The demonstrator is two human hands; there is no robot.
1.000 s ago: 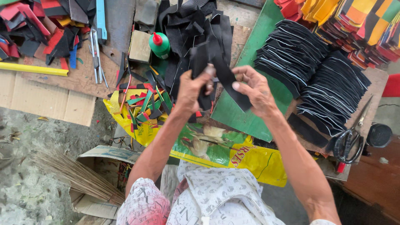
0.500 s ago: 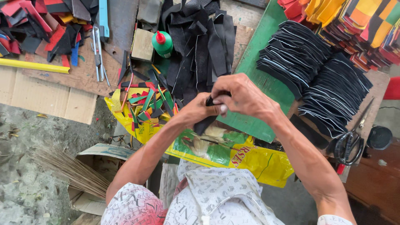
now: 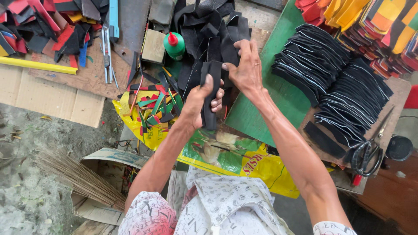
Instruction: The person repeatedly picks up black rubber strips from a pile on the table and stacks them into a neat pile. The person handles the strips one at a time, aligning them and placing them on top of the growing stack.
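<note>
While both arms reach forward over the tabletop point(image 3: 93, 74), the left hand point(image 3: 202, 102) is closed in a fist around a folded bundle of black strips point(image 3: 212, 93), thumb up along the front, the bundle standing roughly upright with its lower end poking out below the fist. The right hand point(image 3: 246, 69) meets the top of the same bundle, fingers curled and pinching its upper edge, palm turned down; both hands grip it above the near edge of the tabletop, just in front of a loose heap of black strips point(image 3: 204, 30).

A green squeeze bottle point(image 3: 175, 45) with a red cap stands upright beside that heap, next to a small grey block point(image 3: 153, 45); what the bottle holds cannot be told. Near the tabletop's near edge a yellow and green printed sack point(image 3: 226, 154) hangs down, bearing a litter of red, green, yellow and black offcuts point(image 3: 154, 106). Two fanned stacks of black cut pieces point(image 3: 335, 82) lie toward the right side, partly on a green board point(image 3: 278, 91), with black-handled scissors point(image 3: 368, 150) at the right near corner. Bright multicoloured pieces point(image 3: 374, 26) fill the far right corner. A yellow ruler point(image 3: 37, 65) and a blue utility knife point(image 3: 113, 15) lie at the left. On the floor below, an open cardboard box point(image 3: 106, 174) holds scraps, and a straw broom point(image 3: 74, 174) lies across it
</note>
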